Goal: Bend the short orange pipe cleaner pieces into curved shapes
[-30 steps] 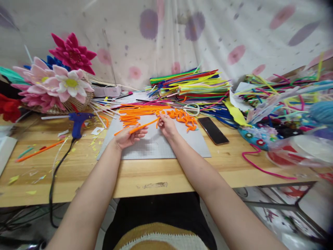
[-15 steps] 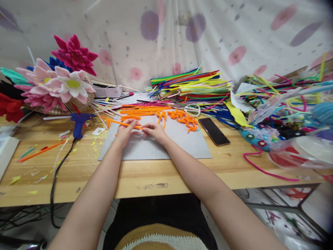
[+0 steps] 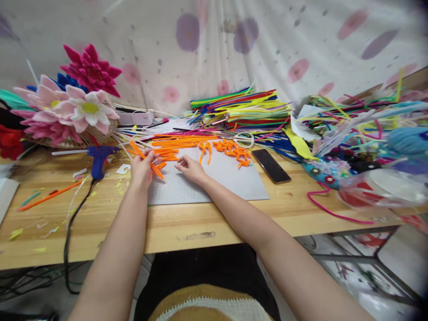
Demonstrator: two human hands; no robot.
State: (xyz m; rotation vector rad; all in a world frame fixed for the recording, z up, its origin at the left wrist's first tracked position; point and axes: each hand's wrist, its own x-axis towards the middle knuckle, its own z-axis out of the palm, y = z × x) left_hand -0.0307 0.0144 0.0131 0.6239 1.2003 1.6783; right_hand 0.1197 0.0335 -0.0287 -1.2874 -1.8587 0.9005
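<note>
Currently gripped stem: an orange fuzzy stem (image 3: 158, 172), left of the frame's centre, slants through the left hand (image 3: 142, 169), both ends jutting past the fingers; gripping mid-length probably leaves those ends free.
Left hand: curled closed around it; whether a second orange piece (image 3: 161, 165) beside the fingers is also held, I cannot tell.
Right hand (image 3: 191, 170): near the centre, fingers bent, nothing visible in them; the fingertips are too blurred to judge their gap.
Grey mat (image 3: 230, 183): beneath the hands, centre, presumably a flat surface sparing the wood.
Straight orange strips (image 3: 183, 141): along the mat's far side, shorter lengths (image 3: 169, 153) just nearer, perhaps sorted by size.
Wavy orange pieces (image 3: 232, 149): right of those, apart, likely so bent and straight don't mix.
Phone (image 3: 270, 166): right of centre, beside the mat, seemingly out of the way.
Glue gun (image 3: 98, 162): left of frame, off the mat, perhaps keeping its cord (image 3: 69, 227) away from the stems.
</note>
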